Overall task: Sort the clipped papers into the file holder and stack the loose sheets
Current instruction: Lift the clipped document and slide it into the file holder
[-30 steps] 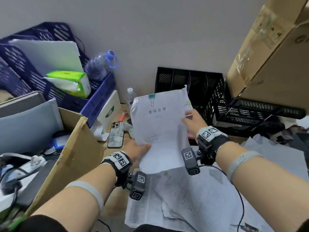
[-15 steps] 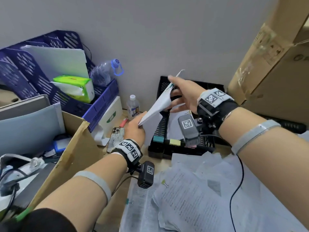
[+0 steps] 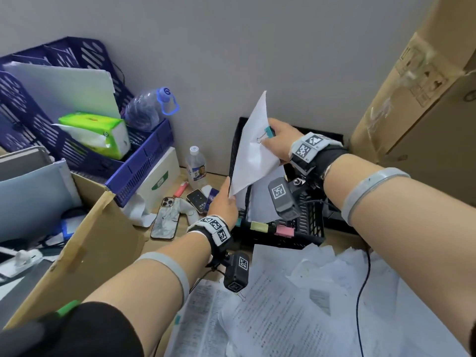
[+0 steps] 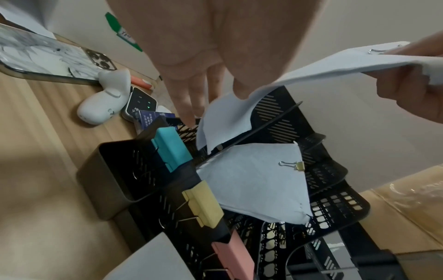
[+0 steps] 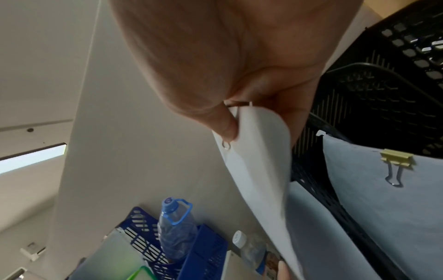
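A white clipped paper set (image 3: 253,150) with a teal binder clip (image 3: 269,131) stands on edge, slanting down over the leftmost slot of the black mesh file holder (image 3: 306,228). My right hand (image 3: 278,140) pinches its top at the clip; the pinching thumb shows in the right wrist view (image 5: 230,128). My left hand (image 3: 224,204) holds its lower corner by the holder's front left. In the left wrist view that lower end (image 4: 225,121) dips into the first slot. Another set with a yellow clip (image 4: 251,176) lies in the adjoining slot. Loose printed sheets (image 3: 296,318) lie piled near me.
Teal (image 4: 170,149), yellow and pink clips sit on the holder's front edge. Left of it lie two phones (image 3: 166,222), a small bottle (image 3: 197,166), blue trays (image 3: 144,161) and an open carton (image 3: 90,253). A tall cardboard box (image 3: 412,112) leans at the right.
The clipped set, held flat facing me a second ago, was turned edge-on and carried forward. It is now more upright, with its lower end in the holder's first slot.
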`<state>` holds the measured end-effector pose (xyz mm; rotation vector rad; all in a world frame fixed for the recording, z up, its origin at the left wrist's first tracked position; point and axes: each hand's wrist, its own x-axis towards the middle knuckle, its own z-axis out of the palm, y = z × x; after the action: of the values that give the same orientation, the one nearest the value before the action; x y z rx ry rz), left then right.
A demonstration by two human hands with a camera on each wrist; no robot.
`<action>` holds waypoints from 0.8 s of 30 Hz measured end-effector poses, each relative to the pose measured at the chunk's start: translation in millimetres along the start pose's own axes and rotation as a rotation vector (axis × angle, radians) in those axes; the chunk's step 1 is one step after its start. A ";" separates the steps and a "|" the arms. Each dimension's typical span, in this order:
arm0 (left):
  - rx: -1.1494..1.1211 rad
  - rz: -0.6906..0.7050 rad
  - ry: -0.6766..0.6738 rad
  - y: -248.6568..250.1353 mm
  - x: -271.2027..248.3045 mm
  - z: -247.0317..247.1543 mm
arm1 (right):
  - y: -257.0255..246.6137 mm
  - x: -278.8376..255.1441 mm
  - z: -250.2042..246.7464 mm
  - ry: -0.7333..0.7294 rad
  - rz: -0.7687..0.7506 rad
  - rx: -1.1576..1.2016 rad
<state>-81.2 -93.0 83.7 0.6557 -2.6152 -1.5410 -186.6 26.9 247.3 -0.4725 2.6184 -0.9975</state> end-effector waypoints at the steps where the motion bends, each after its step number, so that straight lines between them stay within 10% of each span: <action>1: -0.008 -0.036 -0.017 -0.7 1.9 1.5 | 2.8 5.1 2.2 0.007 -0.011 -0.002; 11: -0.074 -0.135 -0.158 -13.0 14.2 9.4 | 27.8 26.1 52.6 -0.097 0.100 -0.013; 16: -0.185 -0.188 -0.042 -34.3 17.2 10.8 | 32.2 20.8 73.9 -0.272 0.225 0.603; 20: -0.271 -0.288 -0.010 -39.5 7.4 7.5 | 39.8 0.3 79.3 -0.296 0.242 0.663; 24: -0.265 -0.413 -0.234 -64.0 -13.6 15.9 | 70.2 -32.8 92.4 -0.317 0.285 0.521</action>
<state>-51.0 -101.6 24.1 1.1009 -2.4611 -2.1514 -135.1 35.7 138.6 -0.1116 1.9750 -1.3166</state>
